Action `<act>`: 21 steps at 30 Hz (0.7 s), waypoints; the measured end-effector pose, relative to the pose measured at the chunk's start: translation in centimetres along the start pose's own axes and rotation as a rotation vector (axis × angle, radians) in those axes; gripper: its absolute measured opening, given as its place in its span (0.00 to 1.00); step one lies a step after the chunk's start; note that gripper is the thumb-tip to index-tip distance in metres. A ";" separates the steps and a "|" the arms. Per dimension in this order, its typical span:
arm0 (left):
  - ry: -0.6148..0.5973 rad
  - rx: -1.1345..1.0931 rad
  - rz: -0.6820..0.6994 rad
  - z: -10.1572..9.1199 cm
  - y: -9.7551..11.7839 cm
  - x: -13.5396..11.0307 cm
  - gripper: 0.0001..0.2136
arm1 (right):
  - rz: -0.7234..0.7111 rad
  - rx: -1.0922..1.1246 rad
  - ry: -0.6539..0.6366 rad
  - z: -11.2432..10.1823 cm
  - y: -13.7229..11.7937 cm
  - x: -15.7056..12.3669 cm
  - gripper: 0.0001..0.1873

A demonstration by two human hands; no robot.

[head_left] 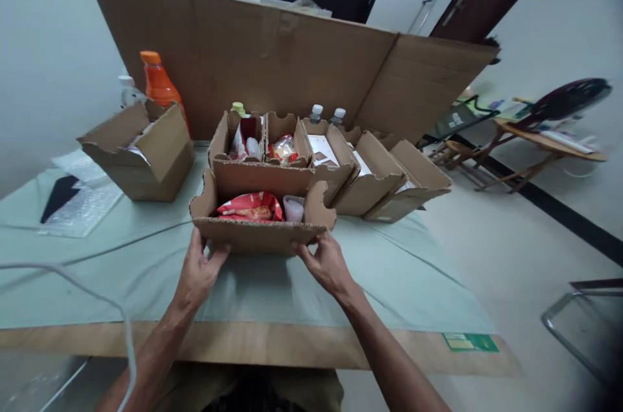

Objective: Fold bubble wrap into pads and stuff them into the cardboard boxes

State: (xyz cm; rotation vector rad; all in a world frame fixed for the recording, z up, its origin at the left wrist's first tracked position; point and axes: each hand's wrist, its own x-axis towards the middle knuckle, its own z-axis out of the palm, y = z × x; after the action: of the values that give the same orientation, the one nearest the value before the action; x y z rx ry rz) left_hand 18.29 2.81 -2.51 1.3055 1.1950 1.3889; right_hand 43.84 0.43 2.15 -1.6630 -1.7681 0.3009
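Between my hands is an open-topped cardboard box, gripped at its two lower front corners. My left hand has its thumb on the box's front face at the left; the other fingers are partly hidden behind the corner. My right hand grips the right corner in the same way. Inside the box lie a red snack bag and a small translucent cup-like container. Right behind it stand a cardboard box with a bag and a clear item, and another holding a red and yellow packet.
More cardboard boxes stand in a row at the right. On the left are another box, an orange bottle and bubble wrap. A tall cardboard panel closes the back. A pale cable crosses the lower left.
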 end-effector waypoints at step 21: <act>0.187 -0.002 -0.002 -3.7 1.6 -7.1 0.25 | -0.078 0.085 0.016 -0.5 -4.5 -5.1 0.17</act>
State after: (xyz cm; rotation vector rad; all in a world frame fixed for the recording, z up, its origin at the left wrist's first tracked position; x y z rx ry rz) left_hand 15.26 -4.74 -2.13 1.1922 1.3175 1.5366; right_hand 40.38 -5.27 3.57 -1.5292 -1.7782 0.3219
